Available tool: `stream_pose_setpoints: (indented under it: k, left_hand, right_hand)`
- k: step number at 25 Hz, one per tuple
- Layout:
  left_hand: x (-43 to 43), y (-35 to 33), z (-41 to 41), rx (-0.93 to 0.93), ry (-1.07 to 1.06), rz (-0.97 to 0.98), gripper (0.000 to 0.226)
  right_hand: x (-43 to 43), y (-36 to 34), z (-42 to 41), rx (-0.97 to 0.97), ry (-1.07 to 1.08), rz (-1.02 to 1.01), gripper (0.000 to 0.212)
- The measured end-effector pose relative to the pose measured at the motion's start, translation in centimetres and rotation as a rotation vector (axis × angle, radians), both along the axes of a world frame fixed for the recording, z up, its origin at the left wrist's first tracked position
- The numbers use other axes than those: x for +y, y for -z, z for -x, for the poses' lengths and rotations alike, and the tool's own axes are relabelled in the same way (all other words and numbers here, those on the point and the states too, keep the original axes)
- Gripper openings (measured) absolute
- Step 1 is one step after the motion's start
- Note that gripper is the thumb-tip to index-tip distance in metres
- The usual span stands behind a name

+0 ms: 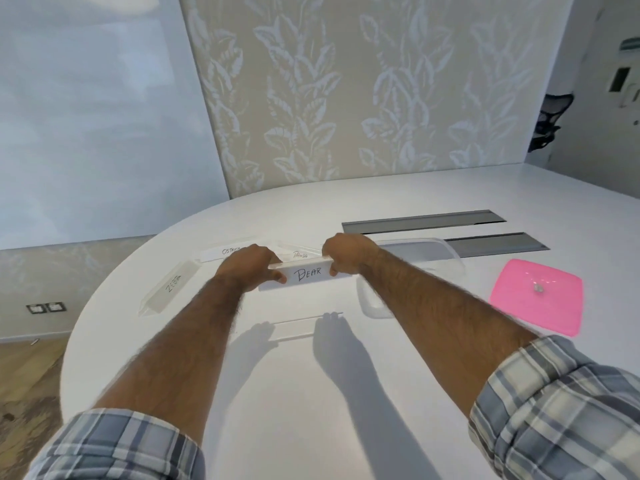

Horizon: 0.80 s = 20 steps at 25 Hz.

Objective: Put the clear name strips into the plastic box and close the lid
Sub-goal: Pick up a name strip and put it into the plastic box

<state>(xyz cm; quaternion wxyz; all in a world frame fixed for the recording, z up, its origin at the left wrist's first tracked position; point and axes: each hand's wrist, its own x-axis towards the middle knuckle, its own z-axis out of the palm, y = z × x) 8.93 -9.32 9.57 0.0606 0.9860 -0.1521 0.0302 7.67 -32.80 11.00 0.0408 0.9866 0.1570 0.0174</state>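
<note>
Rolled plaid sleeves [114, 448] frame the bottom of the view, and both bare forearms reach forward over the white worktop [294, 403]. Between the hands a clear name strip marked BEAR [306, 275] is held level and raised off the surface, its shadow falling on the worktop nearer the camera. The left hand [247, 263] grips the strip's left end with its fingers [277, 277] curled round it, and the right hand [346, 254] pinches the right end, its fingertips pressed to the strip's front face. Three more strips lie flat on the worktop: one marked ZEBRA [171, 287] to the left, one marked OSTRICH [225, 252] beyond the left hand, and one marked PANDA [299, 254] just behind the held strip. The clear plastic box [372, 304] stands open just right of the right hand, partly hidden by that forearm. The pink lid [536, 296] lies flat on the worktop to the box's right, apart from it.
</note>
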Motion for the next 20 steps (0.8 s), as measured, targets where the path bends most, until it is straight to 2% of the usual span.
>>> stream_pose_setpoints:
  k: [5, 10, 20]
  left_hand:
    - [-7.7, -3.9, -0.8, -0.099, 0.080, 0.019, 0.049]
    - [-15.4, -4.8, -0.7, -0.154, 0.155, 0.023, 0.049]
    - [-23.4, -1.7, -1.1, -0.028, 0.165, 0.023, 0.045]
  right_hand:
    - [-7.5, -4.2, 0.9, -0.088, 0.090, 0.001, 0.046]
    - [-14.9, -5.5, 2.2, -0.094, 0.170, 0.004, 0.044]
    - [-22.0, -2.4, 2.2, 0.025, 0.234, 0.037, 0.049]
